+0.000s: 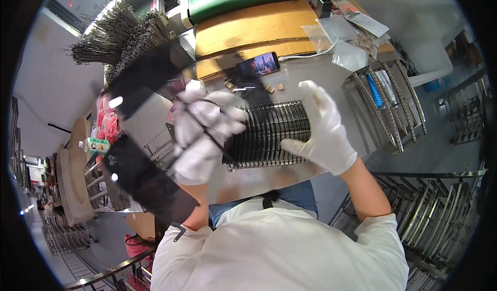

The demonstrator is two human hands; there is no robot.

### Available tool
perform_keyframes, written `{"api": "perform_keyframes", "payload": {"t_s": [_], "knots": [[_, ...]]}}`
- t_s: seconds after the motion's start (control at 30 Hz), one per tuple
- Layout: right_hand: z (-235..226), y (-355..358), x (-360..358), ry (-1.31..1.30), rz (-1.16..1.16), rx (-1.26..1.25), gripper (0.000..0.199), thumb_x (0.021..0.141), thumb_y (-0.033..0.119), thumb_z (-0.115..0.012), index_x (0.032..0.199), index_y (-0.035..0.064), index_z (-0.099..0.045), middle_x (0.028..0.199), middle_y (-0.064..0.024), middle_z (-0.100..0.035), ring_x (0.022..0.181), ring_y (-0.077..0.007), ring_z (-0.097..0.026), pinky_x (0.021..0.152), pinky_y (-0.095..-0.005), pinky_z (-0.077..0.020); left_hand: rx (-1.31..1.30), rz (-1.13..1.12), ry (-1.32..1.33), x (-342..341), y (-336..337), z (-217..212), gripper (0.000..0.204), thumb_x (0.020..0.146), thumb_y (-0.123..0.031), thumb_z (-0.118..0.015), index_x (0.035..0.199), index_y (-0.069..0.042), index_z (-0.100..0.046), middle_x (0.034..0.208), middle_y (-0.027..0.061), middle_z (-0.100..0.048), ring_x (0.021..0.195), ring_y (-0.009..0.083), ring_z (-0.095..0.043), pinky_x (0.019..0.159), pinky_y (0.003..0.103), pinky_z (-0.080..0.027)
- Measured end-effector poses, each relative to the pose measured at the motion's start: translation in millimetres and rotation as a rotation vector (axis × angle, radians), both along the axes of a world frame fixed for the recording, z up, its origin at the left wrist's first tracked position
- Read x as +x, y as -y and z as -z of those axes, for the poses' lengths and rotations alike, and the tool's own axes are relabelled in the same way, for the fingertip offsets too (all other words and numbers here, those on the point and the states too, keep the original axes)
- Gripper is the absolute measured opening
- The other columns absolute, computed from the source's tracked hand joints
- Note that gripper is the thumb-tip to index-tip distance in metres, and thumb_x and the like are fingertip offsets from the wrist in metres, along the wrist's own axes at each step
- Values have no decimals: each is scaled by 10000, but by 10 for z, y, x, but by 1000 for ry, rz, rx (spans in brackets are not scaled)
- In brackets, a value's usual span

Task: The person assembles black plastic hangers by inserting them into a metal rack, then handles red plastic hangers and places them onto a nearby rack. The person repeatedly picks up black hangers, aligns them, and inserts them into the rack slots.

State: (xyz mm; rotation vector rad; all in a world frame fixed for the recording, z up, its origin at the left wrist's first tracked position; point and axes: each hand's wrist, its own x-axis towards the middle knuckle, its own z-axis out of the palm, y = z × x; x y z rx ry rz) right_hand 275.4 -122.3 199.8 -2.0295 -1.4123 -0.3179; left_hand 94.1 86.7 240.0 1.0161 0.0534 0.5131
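Slotted metal rack (269, 133) full of dark plates sits at the bench's (321, 76) near edge. Right hand (323, 130) open, flat against the rack's right end. Left hand (204, 133) closed around dark flat panels (142, 130), blurred. Phone (259, 64) behind the rack; empty racks (388, 102) at right edge.

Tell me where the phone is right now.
In the head view the phone lies on the grey table just beyond the slotted metal rack, against the brown cardboard, above the left hand.
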Motion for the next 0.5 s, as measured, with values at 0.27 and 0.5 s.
{"api": "perform_keyframes", "payload": {"t_s": [0.27, 0.5], "knots": [[-114, 31, -284, -1418, -527, -89, 765, 890, 89, -586, 1616, 82, -344, 1058, -81, -657, 753, -133, -614, 728, -260, -540, -426, 514, 224, 61, 234, 228, 362, 953, -352, -630, 1149, -48, -623, 1109, 299, -622, 935, 435, -648, 805, 483, -549], [764, 606, 616, -1427, 73, 33, 602, 1035, 359, -475, 1560, 77, -383, 794, -40, -630, 631, -105, -593, 587, -263, -485, -164, 160, 259, -377, -303, 241, 830, 825, -456, -772, 1490, -148, -384, 1060, 162, -504, 759, 248, -581, 588, 305, -498]]}}
